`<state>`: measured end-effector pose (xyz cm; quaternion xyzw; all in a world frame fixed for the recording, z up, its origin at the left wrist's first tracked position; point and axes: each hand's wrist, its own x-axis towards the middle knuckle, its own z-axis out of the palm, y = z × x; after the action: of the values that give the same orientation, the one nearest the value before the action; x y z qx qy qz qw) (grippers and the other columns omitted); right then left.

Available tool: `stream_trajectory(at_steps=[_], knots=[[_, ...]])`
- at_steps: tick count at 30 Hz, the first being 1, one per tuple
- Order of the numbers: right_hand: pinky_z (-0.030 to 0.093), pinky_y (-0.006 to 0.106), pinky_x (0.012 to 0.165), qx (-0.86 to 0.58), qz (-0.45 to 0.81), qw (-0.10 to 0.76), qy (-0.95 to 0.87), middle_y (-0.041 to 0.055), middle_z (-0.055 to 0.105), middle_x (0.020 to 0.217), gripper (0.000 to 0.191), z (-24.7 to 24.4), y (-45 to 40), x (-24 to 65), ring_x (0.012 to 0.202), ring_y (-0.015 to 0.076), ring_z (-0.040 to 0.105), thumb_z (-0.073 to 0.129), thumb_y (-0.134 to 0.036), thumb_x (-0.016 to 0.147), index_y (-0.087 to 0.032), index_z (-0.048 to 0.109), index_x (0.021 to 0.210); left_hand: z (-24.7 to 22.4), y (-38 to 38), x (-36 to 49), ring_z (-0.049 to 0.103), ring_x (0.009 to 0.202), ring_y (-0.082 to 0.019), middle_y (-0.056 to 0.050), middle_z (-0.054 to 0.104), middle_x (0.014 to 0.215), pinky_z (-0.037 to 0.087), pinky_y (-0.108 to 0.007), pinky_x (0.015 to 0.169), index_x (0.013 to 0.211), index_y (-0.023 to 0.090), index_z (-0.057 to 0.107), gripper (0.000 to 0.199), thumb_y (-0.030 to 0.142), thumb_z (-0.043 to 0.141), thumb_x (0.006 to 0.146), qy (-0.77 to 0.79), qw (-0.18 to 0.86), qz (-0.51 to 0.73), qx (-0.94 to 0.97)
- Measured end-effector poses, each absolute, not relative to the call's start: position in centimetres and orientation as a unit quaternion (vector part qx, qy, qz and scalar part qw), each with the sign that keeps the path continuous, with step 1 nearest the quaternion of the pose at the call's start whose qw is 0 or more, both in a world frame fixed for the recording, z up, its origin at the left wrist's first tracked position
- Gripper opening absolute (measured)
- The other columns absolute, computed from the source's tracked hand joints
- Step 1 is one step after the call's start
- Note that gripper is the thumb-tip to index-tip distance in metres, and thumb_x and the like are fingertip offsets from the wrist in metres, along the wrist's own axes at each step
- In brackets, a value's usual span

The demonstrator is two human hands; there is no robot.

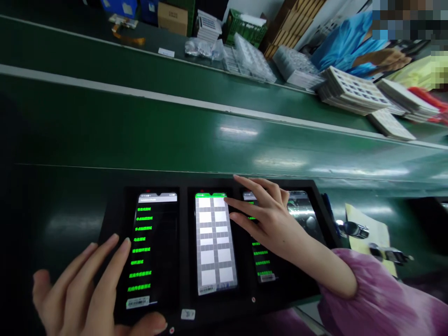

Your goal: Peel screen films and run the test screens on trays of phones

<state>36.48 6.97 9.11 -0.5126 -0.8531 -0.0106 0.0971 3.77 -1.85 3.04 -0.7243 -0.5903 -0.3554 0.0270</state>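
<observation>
**Left hand (79, 291) and right hand (271, 224) lie open at a black phone tray (184, 238)**

From the head camera, the tray sits on a dark green conveyor belt (70, 219) and holds three smartphones side by side. The left phone (154, 247) shows a list of green text on black, with a barcode label (137, 302) at its foot. The middle phone (215, 242) shows a grid of white and grey blocks. The right phone (264, 261) shows more green text, mostly hidden by the right hand and glare.

Neither hand grips anything. The left hand is open, with spread fingers (112, 245) at the tray's lower-left edge beside the left phone. The right hand is open too, reaching out of a mauve sleeve (371, 289) — its fingertips (227, 200) sit at the top of the middle phone's screen, though contact is hard to tell.

Beyond the tray, a yellow sheet (367, 233) lies to the right. On a farther belt (105, 46) stand stacks of white trays (350, 91), a cardboard box (172, 18) and a green crate (245, 28). At the top right, a co-worker's hand (388, 59) extends from a blue sleeve (346, 42) — well away from the tray.
</observation>
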Motion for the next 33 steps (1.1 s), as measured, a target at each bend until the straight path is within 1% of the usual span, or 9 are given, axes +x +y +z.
stream_trajectory(at_steps=[7,11,15,18,21,26,29,31,33], knots=[[0.041,0.048,0.090,-0.473,0.013,0.105,-0.875,0.0123,0.059,0.151,0.030,9.9,2.8,36.3,0.131,0.0345,0.051,0.052,-0.041,0.109,-0.029,0.077,0.122,4.0,-2.0,3.3,0.054,0.139,-0.046,-0.006,0.059,0.154,0.021,-0.073,0.128,0.158,0.029,0.047,0.082,0.074,0.054,0.090,-0.593,0.005,-0.331,-0.734],[0.040,0.044,0.091,-0.456,0.033,0.091,-0.885,0.0091,0.064,0.146,0.032,10.6,0.1,36.2,0.128,0.0299,0.054,0.050,-0.042,0.110,-0.029,0.077,0.121,4.7,-2.0,3.3,0.051,0.143,-0.044,0.000,0.053,0.160,0.022,-0.074,0.128,0.161,0.037,0.042,0.080,0.076,0.052,0.091,-0.610,-0.020,-0.312,-0.728],[0.043,0.039,0.088,-0.437,0.046,0.069,-0.896,0.0060,0.067,0.143,0.034,11.2,-2.0,36.4,0.122,0.0257,0.057,0.050,-0.048,0.110,-0.030,0.077,0.122,5.0,-2.1,3.6,0.048,0.145,-0.043,0.003,0.049,0.163,0.021,-0.073,0.130,0.161,0.037,0.039,0.078,0.076,0.049,0.094,-0.620,-0.033,-0.301,-0.724],[0.045,0.039,0.088,-0.422,0.053,0.045,-0.904,0.0057,0.065,0.146,0.033,11.4,-2.9,36.8,0.119,0.0260,0.058,0.059,-0.051,0.105,-0.031,0.077,0.125,5.1,-2.3,3.8,0.047,0.147,-0.043,0.004,0.047,0.164,0.022,-0.071,0.132,0.161,0.037,0.040,0.076,0.073,0.051,0.095,-0.622,-0.032,-0.307,-0.720],[0.046,0.039,0.087,-0.417,0.059,0.045,-0.906,0.0061,0.065,0.147,0.032,11.3,-2.8,36.9,0.118,0.0263,0.058,0.063,-0.053,0.103,-0.032,0.078,0.123,5.2,-2.2,3.9,0.049,0.144,-0.044,0.001,0.051,0.161,0.022,-0.071,0.131,0.160,0.035,0.044,0.080,0.078,0.054,0.093,-0.616,-0.023,-0.319,-0.720],[0.043,0.040,0.088,-0.393,0.059,0.077,-0.914,0.0066,0.064,0.147,0.036,10.8,-2.0,35.8,0.119,0.0244,0.057,0.049,-0.049,0.110,-0.029,0.079,0.115,5.4,-1.8,3.8,0.051,0.142,-0.045,-0.009,0.056,0.154,0.023,-0.074,0.127,0.160,0.026,0.044,0.083,0.076,0.056,0.094,-0.590,-0.010,-0.317,-0.743],[0.042,0.041,0.086,-0.372,0.054,0.084,-0.923,0.0039,0.061,0.152,0.041,10.2,-1.5,34.5,0.121,0.0235,0.056,0.041,-0.047,0.113,-0.029,0.078,0.115,5.6,-1.7,3.8,0.052,0.141,-0.044,-0.006,0.056,0.155,0.023,-0.074,0.128,0.160,0.030,0.043,0.079,0.073,0.055,0.095,-0.594,-0.013,-0.315,-0.740],[0.042,0.041,0.086,-0.359,0.052,0.087,-0.928,0.0027,0.059,0.154,0.041,9.9,-1.1,33.6,0.122,0.0239,0.055,0.041,-0.049,0.112,-0.030,0.078,0.116,5.7,-1.7,3.9,0.052,0.142,-0.042,-0.001,0.054,0.158,0.022,-0.073,0.130,0.161,0.035,0.039,0.075,0.071,0.052,0.097,-0.599,-0.018,-0.310,-0.739],[0.042,0.041,0.086,-0.348,0.051,0.088,-0.932,0.0025,0.057,0.156,0.040,9.6,-0.6,32.9,0.122,0.0242,0.055,0.044,-0.051,0.111,-0.031,0.078,0.117,5.7,-1.7,3.9,0.051,0.143,-0.040,-0.001,0.052,0.159,0.020,-0.073,0.130,0.162,0.035,0.037,0.074,0.070,0.049,0.098,-0.596,-0.019,-0.305,-0.743]])
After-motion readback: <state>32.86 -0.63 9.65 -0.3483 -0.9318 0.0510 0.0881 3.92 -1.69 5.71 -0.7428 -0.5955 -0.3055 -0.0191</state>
